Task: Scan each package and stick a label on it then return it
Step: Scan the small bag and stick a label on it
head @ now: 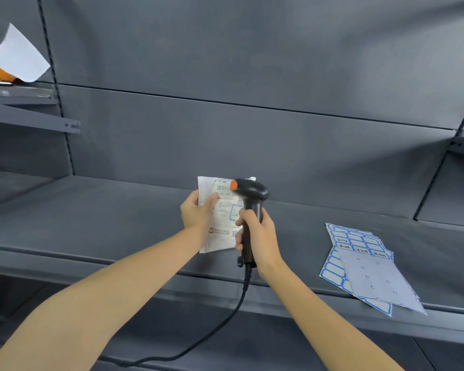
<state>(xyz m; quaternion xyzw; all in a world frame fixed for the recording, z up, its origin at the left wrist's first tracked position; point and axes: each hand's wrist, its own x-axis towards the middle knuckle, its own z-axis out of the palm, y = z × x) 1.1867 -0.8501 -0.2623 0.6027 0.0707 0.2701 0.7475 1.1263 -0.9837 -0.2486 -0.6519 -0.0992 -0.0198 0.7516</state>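
Observation:
My left hand (197, 213) grips a flat white package (220, 231) by its left edge and holds it upright above the grey shelf (118, 218). The package's printed shipping label with a barcode faces me, and a small blue-framed sticker sits on it at the right. My right hand (260, 236) grips the handle of a black barcode scanner (249, 199) with an orange button. The scanner's head sits just in front of the package's upper right part. Its black cable (225, 317) hangs down to the lower left.
Sheets of blue-framed labels (364, 266) lie stacked on the shelf to the right, near its front edge. On a higher shelf at the upper left sits a white and orange package (14, 60). Grey back panels close off the rear.

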